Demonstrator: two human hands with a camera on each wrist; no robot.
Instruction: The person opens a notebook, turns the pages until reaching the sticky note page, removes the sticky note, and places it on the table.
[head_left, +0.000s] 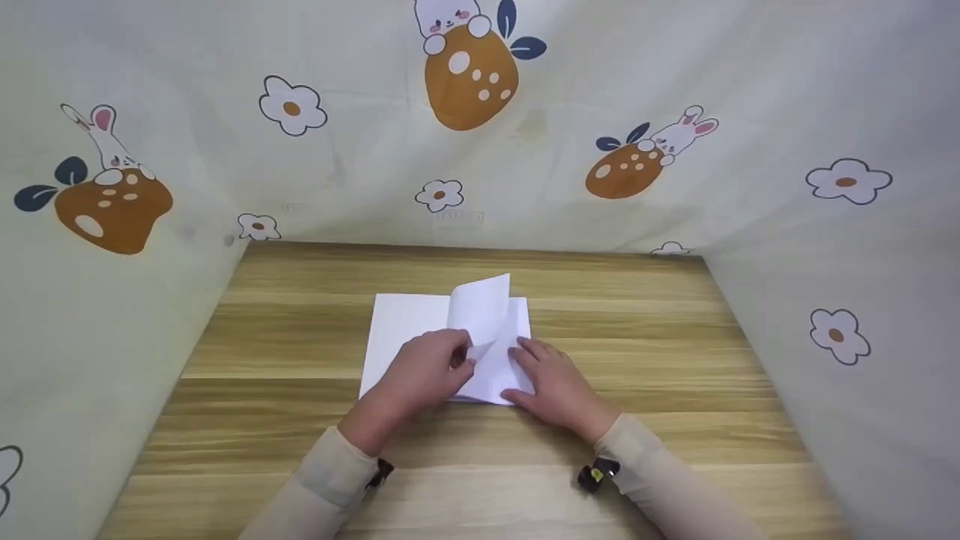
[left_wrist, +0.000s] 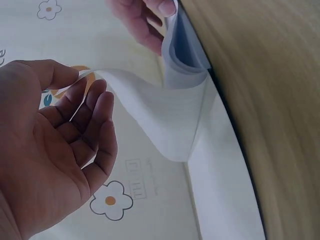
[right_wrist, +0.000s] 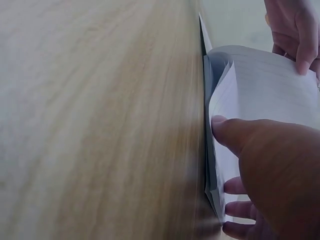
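Observation:
An open notebook (head_left: pixel 401 322) with white pages lies on the wooden table. My left hand (head_left: pixel 429 366) pinches one raised page (head_left: pixel 481 311) between thumb and index finger; in the left wrist view that page (left_wrist: pixel 155 107) bends up from the spine in a curve, and the other fingers curl loosely. My right hand (head_left: pixel 559 386) holds the right-hand stack of pages at its outer side. In the right wrist view its thumb (right_wrist: pixel 227 131) presses the near edge of the pages, which fan apart slightly, and the fingertips (right_wrist: pixel 235 207) sit along the outer edge.
The wooden tabletop (head_left: pixel 277 337) spreads around the notebook. Pale cloth walls (head_left: pixel 352 165) printed with rabbits and flowers stand at the back and both sides. A dark wrist strap (head_left: pixel 598 475) sits by the right sleeve, another by the left sleeve.

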